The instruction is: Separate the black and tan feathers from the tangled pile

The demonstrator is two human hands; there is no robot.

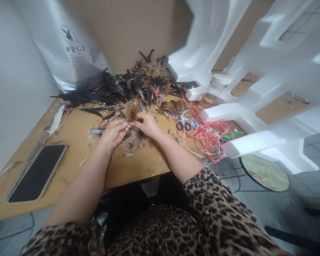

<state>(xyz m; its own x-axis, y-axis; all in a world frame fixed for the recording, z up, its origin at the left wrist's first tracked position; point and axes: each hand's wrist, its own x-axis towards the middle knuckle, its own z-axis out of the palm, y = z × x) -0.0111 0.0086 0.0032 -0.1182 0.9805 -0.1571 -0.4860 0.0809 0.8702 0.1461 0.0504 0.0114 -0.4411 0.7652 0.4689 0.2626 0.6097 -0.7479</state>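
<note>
Yellow-brown tabletop (141, 174), one, backed by one plain brown panel (138, 28). Single head cam on my end, two bare hands in frame. Left hand (112, 133): fingertips pinched together at the base of one brown feather tuft (132, 112). Right hand (148, 125): thumb and fingers closed on the same tuft from the other side, so I logged one piece, two grips. Tuft sat mid-table, tips up and away from the wearer, just above a scatter of feather scraps (130, 145). I couldn't count those.

Behind the hands: one big heap of black feathers (96, 93) running left, one large brown bunch (152, 73) at its right end, one red spot (155, 94) low on that. One smaller brown bunch (177, 106) lay to the right of the right hand. Individual feathers too many and too blurred for me to count.

Left side: one phone (38, 174), screen dark; one white feather (56, 120) beyond it; one silver bag (74, 60) with one rabbit logo, marked PPGZ.

Right side: two black scissor loops (183, 126), one blue loop (194, 122) just beside, one tangle of pink-red string (210, 142), one green strip (233, 135), one clear jar (216, 89) with one white lid. White foam (250, 142) stood over that edge; I couldn't tell how many pieces. One round seat (265, 173) showed below. Two leopard-print sleeves (205, 185).
</note>
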